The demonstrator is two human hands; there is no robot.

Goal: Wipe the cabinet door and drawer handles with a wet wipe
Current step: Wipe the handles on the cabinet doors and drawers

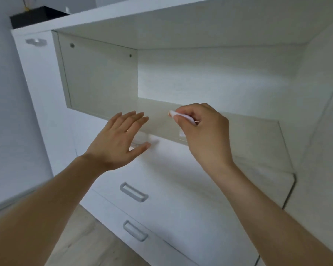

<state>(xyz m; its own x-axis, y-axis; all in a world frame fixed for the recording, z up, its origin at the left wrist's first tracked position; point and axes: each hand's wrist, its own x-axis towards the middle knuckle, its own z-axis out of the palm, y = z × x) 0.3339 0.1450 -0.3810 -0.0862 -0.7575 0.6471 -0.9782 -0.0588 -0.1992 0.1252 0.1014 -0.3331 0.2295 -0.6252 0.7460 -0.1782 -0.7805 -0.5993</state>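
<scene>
My right hand (202,131) pinches a small folded white wet wipe (179,115) above the front edge of the cabinet's open shelf (238,131). My left hand (119,139) is spread flat with straight fingers, hovering in front of the top drawer, and it covers most of that drawer's handle (135,145). Two grey drawer handles show below: the middle drawer handle (134,192) and the lower drawer handle (135,230). A grey door handle (36,42) sits on the tall white cabinet door (40,89) at the left.
A black box (37,16) stands on top of the white cabinet. The open niche has a back panel (100,79) with two screw caps. Light wooden floor (88,240) lies below the drawers, and a grey wall (2,93) is at the left.
</scene>
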